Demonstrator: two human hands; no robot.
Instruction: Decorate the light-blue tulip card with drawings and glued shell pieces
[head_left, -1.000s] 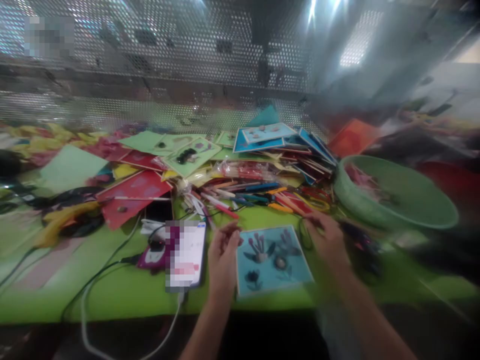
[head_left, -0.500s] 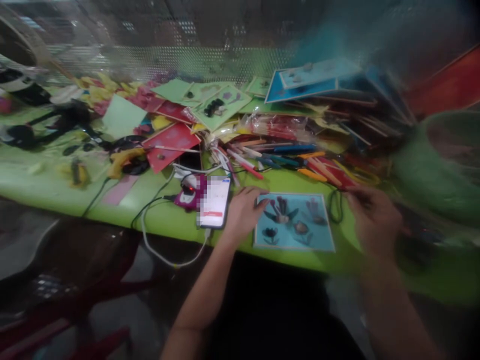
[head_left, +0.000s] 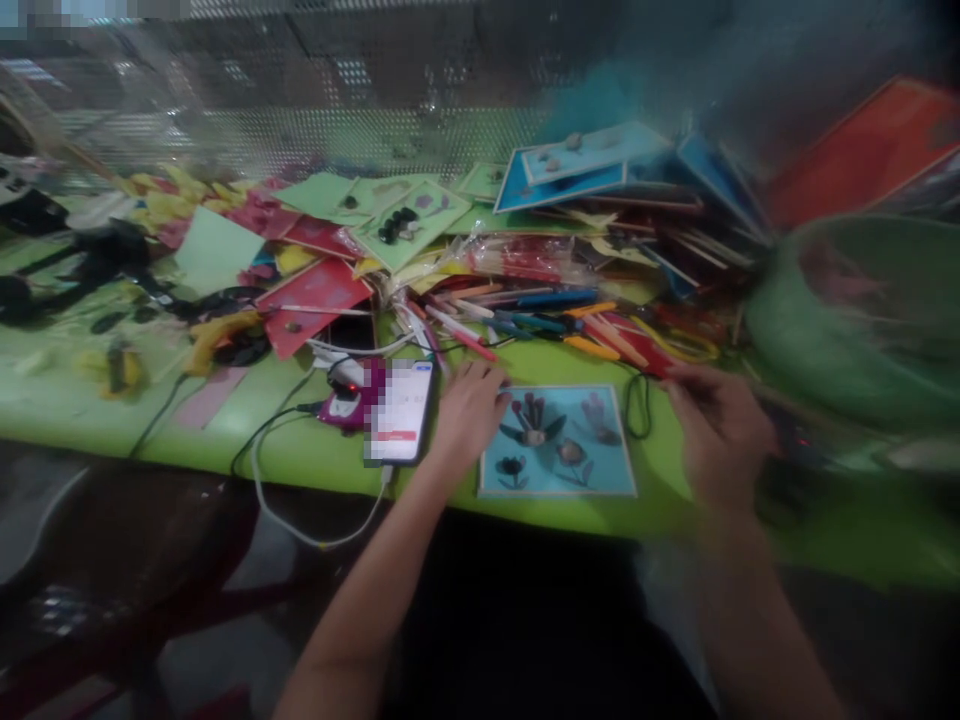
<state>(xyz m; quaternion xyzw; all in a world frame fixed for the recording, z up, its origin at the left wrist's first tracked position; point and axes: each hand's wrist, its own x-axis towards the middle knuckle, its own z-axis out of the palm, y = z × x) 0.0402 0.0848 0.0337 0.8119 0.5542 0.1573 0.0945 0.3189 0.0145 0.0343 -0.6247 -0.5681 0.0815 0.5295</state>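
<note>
A light-blue card (head_left: 556,478) with raised flower shapes and stones lies flat by the green table's front edge. My left hand (head_left: 471,412) rests at its upper left corner, fingers lying forward on the table and the thumb by the card's edge. To the card's right is my right hand (head_left: 724,430), its thumb and forefinger pinched together. They are close to a black looped cord (head_left: 638,408) and the end of a red card (head_left: 611,338); blur hides what they grip. Left of my left hand lies a phone (head_left: 406,410) with its screen lit.
A purple device (head_left: 339,408) with cables sits beside the phone. Behind the blue card are pens (head_left: 540,325) and stacked cards (head_left: 570,190). At the right stands a green basin (head_left: 847,340). A yellow-handled glue gun (head_left: 221,338) lies at the left.
The camera has turned a little to the right, so the scene sits further left. My left thumb has drawn back slightly from over the blue card. My right hand stays pinched.
</note>
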